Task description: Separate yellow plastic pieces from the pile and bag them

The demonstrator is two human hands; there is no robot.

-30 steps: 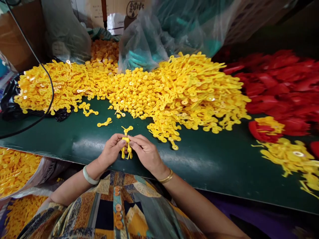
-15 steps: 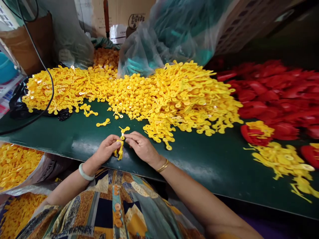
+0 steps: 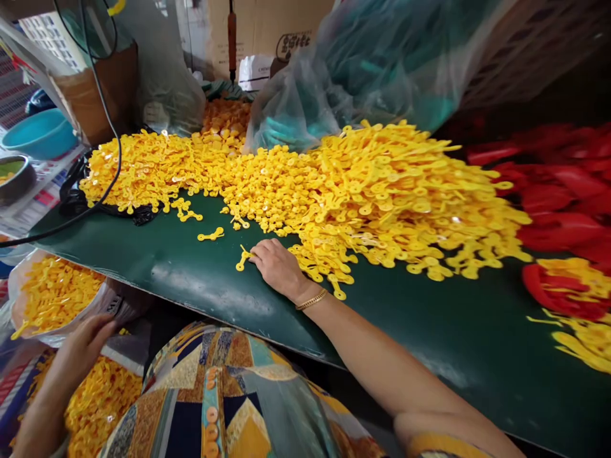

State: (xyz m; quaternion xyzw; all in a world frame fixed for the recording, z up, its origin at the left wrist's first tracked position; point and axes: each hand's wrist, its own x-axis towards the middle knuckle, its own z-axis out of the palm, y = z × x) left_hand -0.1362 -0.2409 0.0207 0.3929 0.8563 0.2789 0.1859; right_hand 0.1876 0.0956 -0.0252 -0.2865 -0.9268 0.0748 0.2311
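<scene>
On the green tabletop point(image 3: 191, 273), my right hand point(image 3: 279, 270) has its fingertips closed on one end of a small yellow plastic piece point(image 3: 242, 259) with round ringed ends. Its fingers point left, and the palm faces down. My left hand point(image 3: 88, 343) is off the table at the lower left, above an open bag of yellow parts point(image 3: 62, 286) and a lower heap of yellow parts point(image 3: 102, 401). Its fingers reach forward, somewhat apart, and I see nothing in them. Another loose yellow piece point(image 3: 210, 235) lies a little beyond my right hand.
A long heap of yellow parts point(image 3: 382, 197) spans the back of the table. Red plastic parts point(image 3: 563, 197) pile up at right, by a red shell point(image 3: 548, 292) holding yellow pieces. A black cable point(image 3: 112, 121) hangs at left. Behind stands a clear plastic bag point(image 3: 363, 76).
My left hand has moved down and left off the table, and the yellow piece it held is no longer seen. The right hand has moved slightly forward. The view has shifted left.
</scene>
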